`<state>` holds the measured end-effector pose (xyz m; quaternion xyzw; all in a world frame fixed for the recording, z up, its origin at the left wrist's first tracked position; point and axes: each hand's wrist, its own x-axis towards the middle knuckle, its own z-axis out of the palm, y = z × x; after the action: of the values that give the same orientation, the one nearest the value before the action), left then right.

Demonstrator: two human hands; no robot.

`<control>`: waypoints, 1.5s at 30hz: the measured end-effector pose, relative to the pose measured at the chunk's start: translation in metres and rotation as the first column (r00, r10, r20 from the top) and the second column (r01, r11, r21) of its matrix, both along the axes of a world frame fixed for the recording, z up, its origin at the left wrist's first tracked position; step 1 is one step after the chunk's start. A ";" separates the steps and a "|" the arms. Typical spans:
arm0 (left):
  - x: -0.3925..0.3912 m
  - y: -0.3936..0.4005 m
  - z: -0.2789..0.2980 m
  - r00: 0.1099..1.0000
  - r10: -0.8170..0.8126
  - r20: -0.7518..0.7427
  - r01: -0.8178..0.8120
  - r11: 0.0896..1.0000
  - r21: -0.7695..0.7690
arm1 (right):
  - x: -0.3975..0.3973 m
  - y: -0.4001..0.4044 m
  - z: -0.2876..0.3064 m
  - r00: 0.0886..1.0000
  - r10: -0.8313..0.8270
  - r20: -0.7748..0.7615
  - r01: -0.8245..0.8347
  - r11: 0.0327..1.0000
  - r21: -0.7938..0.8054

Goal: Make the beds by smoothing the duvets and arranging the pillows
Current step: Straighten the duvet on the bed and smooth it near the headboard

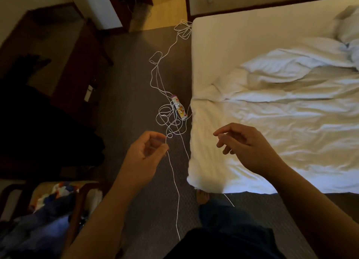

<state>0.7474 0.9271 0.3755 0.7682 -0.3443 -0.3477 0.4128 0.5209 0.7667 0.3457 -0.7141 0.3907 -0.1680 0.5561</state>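
From my head camera, I am holding my left hand out over the grey patterned carpet, palm turned inward, fingers curled, pinching a thin white cable between thumb and fingertips. The cable is hanging down from that pinch toward my legs and running up into a tangled heap of loops on the floor beside a small white power strip with coloured marks, which is lying just beside the bed's edge. My right hand is hovering above the near corner of the rumpled white duvet, back of the hand up, fingers loosely spread and bent, gripping nothing. The duvet is lying creased across the white mattress, bunched toward the middle, leaving the far part bare. A crumpled white pillow is sitting at the far right corner of the bed. My bare foot is standing on the carpet at the bed's near corner.
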 end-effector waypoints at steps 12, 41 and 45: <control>0.159 -0.158 0.019 0.994 -0.104 -0.025 0.103 0.993 -0.055 | 0.147 -0.114 0.002 0.995 -0.102 -0.004 0.102 0.994 0.024; 0.184 -0.572 0.020 0.419 -0.907 -0.043 0.894 0.420 -0.155 | 0.231 -0.261 0.023 0.186 -0.983 -0.005 0.976 0.185 -0.115; 0.156 -0.618 0.040 0.356 -0.934 -0.001 0.919 0.351 -0.183 | 0.212 -0.295 0.039 0.127 -0.992 -0.004 0.985 0.127 -0.115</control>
<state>0.9039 0.3096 0.4159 0.3863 -0.7207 -0.5328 0.2180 0.7331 0.4722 0.3852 -0.3074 0.7787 -0.4808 0.2607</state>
